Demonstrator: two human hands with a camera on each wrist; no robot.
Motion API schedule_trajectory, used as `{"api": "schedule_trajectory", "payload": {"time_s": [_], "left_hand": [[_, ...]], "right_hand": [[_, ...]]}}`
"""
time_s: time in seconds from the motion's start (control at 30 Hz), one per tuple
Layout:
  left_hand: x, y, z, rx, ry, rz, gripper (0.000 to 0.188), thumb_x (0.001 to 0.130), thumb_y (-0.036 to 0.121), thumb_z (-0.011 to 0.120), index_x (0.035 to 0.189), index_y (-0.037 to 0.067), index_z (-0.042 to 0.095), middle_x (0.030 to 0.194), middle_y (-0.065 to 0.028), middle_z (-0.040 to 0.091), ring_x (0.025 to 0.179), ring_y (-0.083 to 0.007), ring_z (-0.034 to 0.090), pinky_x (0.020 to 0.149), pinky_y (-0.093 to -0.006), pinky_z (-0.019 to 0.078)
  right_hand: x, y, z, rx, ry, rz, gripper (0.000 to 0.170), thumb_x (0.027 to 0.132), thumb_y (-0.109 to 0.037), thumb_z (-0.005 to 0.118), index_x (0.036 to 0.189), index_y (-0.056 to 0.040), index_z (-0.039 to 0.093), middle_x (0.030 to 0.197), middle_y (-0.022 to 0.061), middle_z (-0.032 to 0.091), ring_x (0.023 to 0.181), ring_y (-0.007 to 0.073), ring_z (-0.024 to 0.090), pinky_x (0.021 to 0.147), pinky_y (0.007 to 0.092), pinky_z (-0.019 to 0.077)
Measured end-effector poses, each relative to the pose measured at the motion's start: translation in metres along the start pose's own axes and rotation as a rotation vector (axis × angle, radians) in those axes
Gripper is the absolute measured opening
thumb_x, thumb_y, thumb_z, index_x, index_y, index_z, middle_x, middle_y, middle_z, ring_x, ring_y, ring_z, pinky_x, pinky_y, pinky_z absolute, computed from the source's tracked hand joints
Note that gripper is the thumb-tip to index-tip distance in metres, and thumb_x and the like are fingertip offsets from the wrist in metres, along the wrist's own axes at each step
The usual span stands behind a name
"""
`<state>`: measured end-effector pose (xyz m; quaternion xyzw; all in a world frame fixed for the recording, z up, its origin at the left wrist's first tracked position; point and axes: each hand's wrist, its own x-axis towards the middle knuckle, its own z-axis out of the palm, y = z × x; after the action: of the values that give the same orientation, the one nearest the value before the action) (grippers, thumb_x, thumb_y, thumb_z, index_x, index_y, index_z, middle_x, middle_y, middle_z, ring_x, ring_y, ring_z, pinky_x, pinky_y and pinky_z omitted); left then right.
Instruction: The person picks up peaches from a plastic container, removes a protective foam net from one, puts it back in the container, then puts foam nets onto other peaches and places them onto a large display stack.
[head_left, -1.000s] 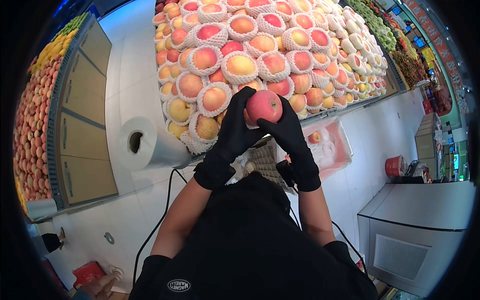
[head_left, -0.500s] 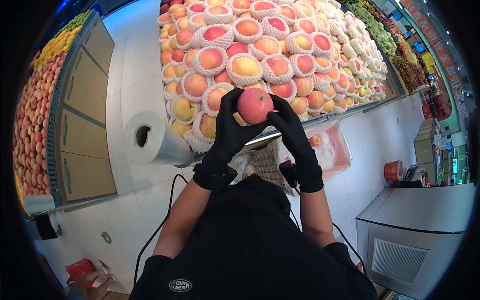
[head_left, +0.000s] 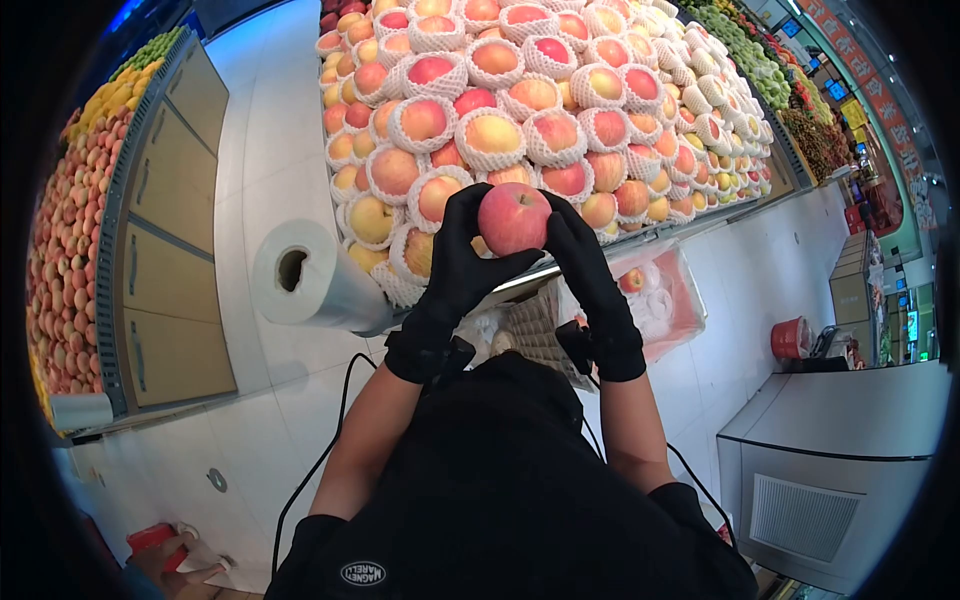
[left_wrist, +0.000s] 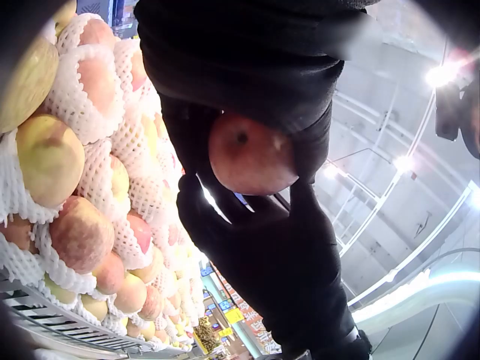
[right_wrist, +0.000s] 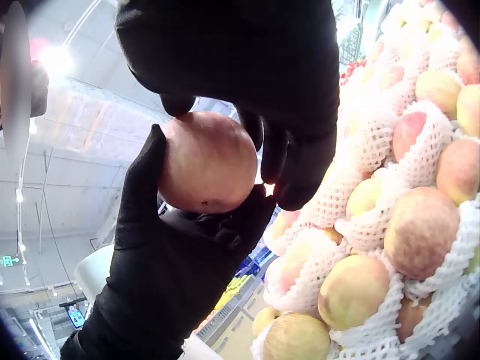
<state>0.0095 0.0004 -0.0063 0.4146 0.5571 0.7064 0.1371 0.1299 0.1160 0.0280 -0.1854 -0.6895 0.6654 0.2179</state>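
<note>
A pink-red apple [head_left: 514, 218], stem on top, is between my two black-gloved hands, in front of the fruit display. My left hand [head_left: 464, 255] cups it from the left, thumb reaching below it. From the right, my right hand [head_left: 580, 262] holds the apple's side with bent fingers, its fingertips partly hidden behind the fruit. In the left wrist view, the apple [left_wrist: 251, 154] shows between both gloves. The right wrist view has the apple [right_wrist: 208, 163] resting in the left palm, with the right thumb and fingers at its upper side.
Apples in white foam nets [head_left: 490, 136] are piled on the sloped display ahead. A roll of plastic bags [head_left: 320, 280] stands at its near left corner. Below the display's edge is a bin [head_left: 683, 310] with foam nets and an apple. Black cables [head_left: 312, 470] hang beside my body.
The apple has moved slightly left and turned, bringing its stem from the right side to the top. My right thumb has slid from the apple's front to its right side.
</note>
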Motion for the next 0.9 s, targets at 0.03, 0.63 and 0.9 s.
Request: {"api": "schedule_trajectory", "payload": {"time_s": [0.03, 0.63, 0.9], "left_hand": [[0.000, 0.000, -0.001, 0.011, -0.004, 0.000, 0.080, 0.062, 0.023, 0.089, 0.124, 0.002, 0.042, 0.118, -0.0120, 0.052, 0.110, -0.0224, 0.055, 0.093, -0.0365, 0.0469], [0.004, -0.006, -0.015, -0.247, -0.094, -0.240, 0.051, 0.081, 0.020, 0.073, 0.120, -0.003, 0.051, 0.110, -0.0108, 0.061, 0.102, -0.0170, 0.059, 0.089, -0.0323, 0.0473], [0.007, -0.023, -0.007, -0.237, -0.006, -0.222, 0.038, 0.086, 0.009, 0.065, 0.120, -0.004, 0.052, 0.110, -0.0109, 0.061, 0.101, -0.0170, 0.059, 0.088, -0.0306, 0.0486]], "right_hand": [[0.000, 0.003, 0.001, -0.001, 0.010, 0.003, 0.048, 0.098, -0.033, 0.047, 0.134, -0.0013, 0.045, 0.122, 0.0099, 0.056, 0.110, 0.0171, 0.053, 0.093, 0.0307, 0.0433], [0.003, 0.010, 0.003, 0.151, 0.070, 0.025, 0.036, 0.098, -0.024, 0.048, 0.125, -0.0003, 0.052, 0.113, 0.0064, 0.059, 0.100, 0.0147, 0.058, 0.084, 0.0276, 0.0493], [0.008, 0.018, -0.002, 0.183, 0.214, 0.009, 0.040, 0.098, -0.026, 0.049, 0.127, 0.0014, 0.052, 0.113, 0.0102, 0.060, 0.099, 0.0164, 0.060, 0.083, 0.0298, 0.0504]]}}
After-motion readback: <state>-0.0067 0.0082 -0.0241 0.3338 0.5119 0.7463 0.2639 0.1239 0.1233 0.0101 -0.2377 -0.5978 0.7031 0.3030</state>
